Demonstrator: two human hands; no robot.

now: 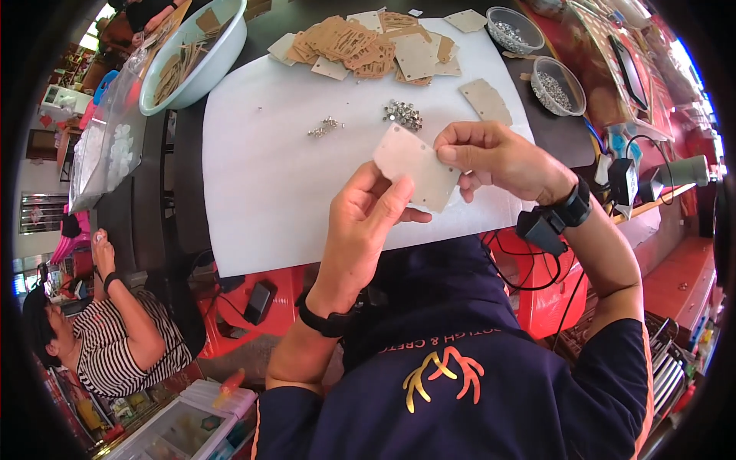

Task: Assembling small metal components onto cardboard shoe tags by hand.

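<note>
Above the white sheet [268,207], my left hand [364,207] grips a pale, flat piece with small holes along its edges [414,170]. The thumb lies on its face and the fingers are behind it. My right hand [510,162] is closed in a pinch at the piece's upper right edge; whether a small part is also between the fingertips is hidden. Just beyond the piece lie a heap of small round metal studs [403,114] and, to its left, a smaller pile of silvery metal bits [326,126].
A heap of brown and pale cut pieces [345,47] covers the sheet's far side; one pale piece [486,101] lies apart at right. Two clear tubs [558,86] of metal parts stand at far right, a pale blue basin [224,65] at far left. Another person [123,337] sits at left.
</note>
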